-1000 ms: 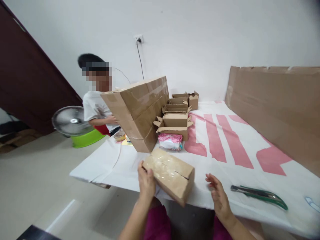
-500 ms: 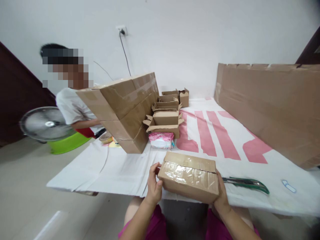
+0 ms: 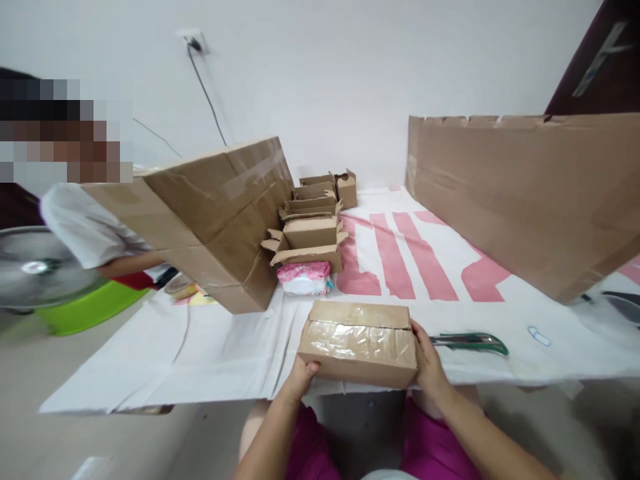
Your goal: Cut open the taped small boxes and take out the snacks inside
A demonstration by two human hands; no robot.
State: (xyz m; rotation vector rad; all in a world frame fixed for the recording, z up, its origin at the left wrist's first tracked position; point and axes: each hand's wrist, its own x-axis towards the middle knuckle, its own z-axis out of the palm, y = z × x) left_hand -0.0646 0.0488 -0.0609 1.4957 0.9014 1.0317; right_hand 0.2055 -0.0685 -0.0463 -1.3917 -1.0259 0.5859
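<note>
Between my hands is a closed cardboard box [image 3: 357, 343], with shiny clear tape over its top seam, at the near edge of the table. My left hand [image 3: 300, 379] grips its left end, the thumb on the front face and the other fingers hidden behind and below. On the right end, my right hand [image 3: 429, 357] is closed against the side with fingers along the edge. A green utility knife [image 3: 470, 343] lies just right of my right hand. Behind the box sits a pink pack of wipes [image 3: 303, 278].
Stacked taped boxes [image 3: 215, 220] form a wall on the left. Several open cardboard boxes [image 3: 313, 233] stand in a row beside it. A large cardboard sheet [image 3: 520, 193] stands at right. Across the stack is a person [image 3: 95, 227], near a fan [image 3: 40, 267]. White cloth [image 3: 200, 360] covers the table.
My view has turned right, so most things sit further left. My left hand has shifted lower on the box's left end, its fingers now under or behind it. Both hands still hold the box.
</note>
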